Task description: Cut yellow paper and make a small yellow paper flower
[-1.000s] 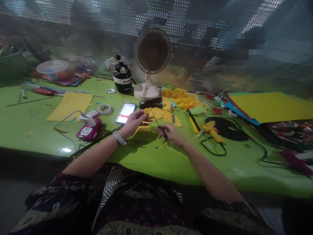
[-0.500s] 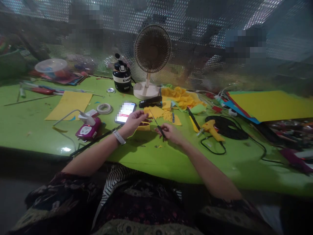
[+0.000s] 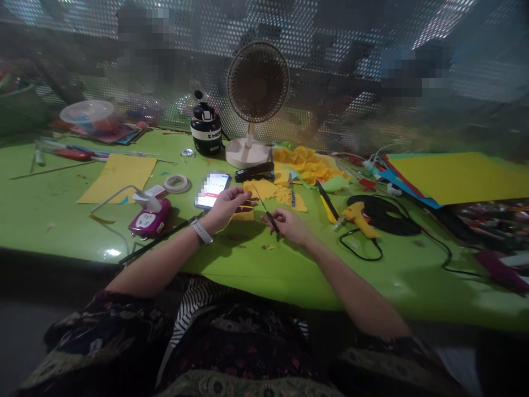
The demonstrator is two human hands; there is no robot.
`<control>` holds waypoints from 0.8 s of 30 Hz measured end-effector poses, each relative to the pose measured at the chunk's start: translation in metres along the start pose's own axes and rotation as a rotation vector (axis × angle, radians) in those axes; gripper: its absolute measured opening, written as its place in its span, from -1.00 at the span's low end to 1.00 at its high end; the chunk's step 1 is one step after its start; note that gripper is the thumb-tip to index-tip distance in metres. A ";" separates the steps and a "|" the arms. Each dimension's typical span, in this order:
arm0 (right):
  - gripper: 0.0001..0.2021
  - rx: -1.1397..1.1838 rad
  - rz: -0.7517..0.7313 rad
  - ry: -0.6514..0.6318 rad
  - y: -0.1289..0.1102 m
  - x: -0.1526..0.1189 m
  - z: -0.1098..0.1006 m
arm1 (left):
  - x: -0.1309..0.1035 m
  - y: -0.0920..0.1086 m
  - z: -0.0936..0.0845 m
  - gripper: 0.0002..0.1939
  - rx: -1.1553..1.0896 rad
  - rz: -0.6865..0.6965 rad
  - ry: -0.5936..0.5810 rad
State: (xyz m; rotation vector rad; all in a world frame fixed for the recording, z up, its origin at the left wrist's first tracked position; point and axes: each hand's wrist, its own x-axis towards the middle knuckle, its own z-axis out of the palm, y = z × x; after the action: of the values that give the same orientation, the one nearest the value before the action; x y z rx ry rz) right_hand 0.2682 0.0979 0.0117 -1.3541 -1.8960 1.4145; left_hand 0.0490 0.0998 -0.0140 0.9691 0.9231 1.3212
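The person's right hand (image 3: 290, 226) is wrapped around the black-handled metal scissors (image 3: 271, 221), at the near middle of the shiny green table (image 3: 248, 267). At left, the left hand (image 3: 225, 208) bends beside a yellow paper strip (image 3: 243, 215); its grip cannot be told.

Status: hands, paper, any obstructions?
Right hand: gripping scissors. Left hand: at yellow paper, grip unclear. Close by: phone, loose yellow pieces; nothing visibly blocking hands.

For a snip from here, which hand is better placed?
Right, most likely: the right hand holds the scissors, blades angled toward yellow paper, while the left hand is beside the paper.
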 end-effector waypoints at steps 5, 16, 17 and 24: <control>-0.36 -0.004 -0.014 0.017 -0.001 -0.001 0.001 | -0.001 0.003 0.003 -0.63 0.001 -0.016 0.014; -0.42 -0.019 -0.007 0.025 0.001 0.001 0.001 | -0.001 0.005 0.003 -0.60 -0.013 -0.033 0.016; -0.42 -0.019 -0.010 0.031 0.001 0.001 0.001 | -0.001 0.005 0.003 -0.60 -0.018 -0.034 0.017; -0.39 -0.004 -0.008 0.048 -0.002 -0.001 0.002 | 0.001 0.004 0.003 -0.63 -0.039 -0.044 0.024</control>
State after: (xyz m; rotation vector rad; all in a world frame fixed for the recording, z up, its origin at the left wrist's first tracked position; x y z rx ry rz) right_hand 0.2657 0.0961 0.0126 -1.3685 -1.8731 1.3630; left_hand 0.0505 0.1003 -0.0092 0.8998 0.9282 1.3112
